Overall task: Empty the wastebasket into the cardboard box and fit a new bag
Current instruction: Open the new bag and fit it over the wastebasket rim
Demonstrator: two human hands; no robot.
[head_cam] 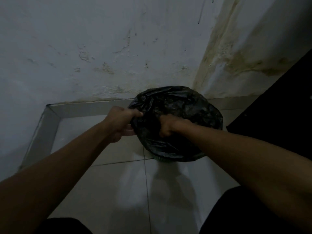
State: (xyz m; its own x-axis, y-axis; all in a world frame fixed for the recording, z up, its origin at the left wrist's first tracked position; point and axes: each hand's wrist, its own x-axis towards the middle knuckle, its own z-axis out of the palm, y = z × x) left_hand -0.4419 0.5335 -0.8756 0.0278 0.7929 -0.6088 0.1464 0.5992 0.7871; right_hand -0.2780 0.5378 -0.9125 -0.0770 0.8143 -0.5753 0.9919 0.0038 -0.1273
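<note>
Against the far wall, in the corner of the tiled floor (pixel 118 191), stands the wastebasket (pixel 159 159) — only a small strip of its green rim shows at the near side, because a black bag (pixel 182 105) covers the whole mouth. To the left of it, touching the wall, lies the cardboard box (pixel 50 119), open and shallow; what is inside I cannot tell in this dim light.

Both hands are on the bag. The left hand (pixel 120 123) is curled around the bag's left edge and pinches the film there, at the rim. The right hand (pixel 168 125) is closed into a fist on a bunch of plastic near the middle of the mouth.

My judgement is that the bag is thin, soft and rather slippery, so it will crumple and slide, and could tear if pulled hard at one point. It looks light. The best place to take hold is the edge where it folds over the rim — with two hands on opposite sides, so the film stretches evenly. The basket itself seems stiff and light; it may shift on the smooth tiles.
</note>
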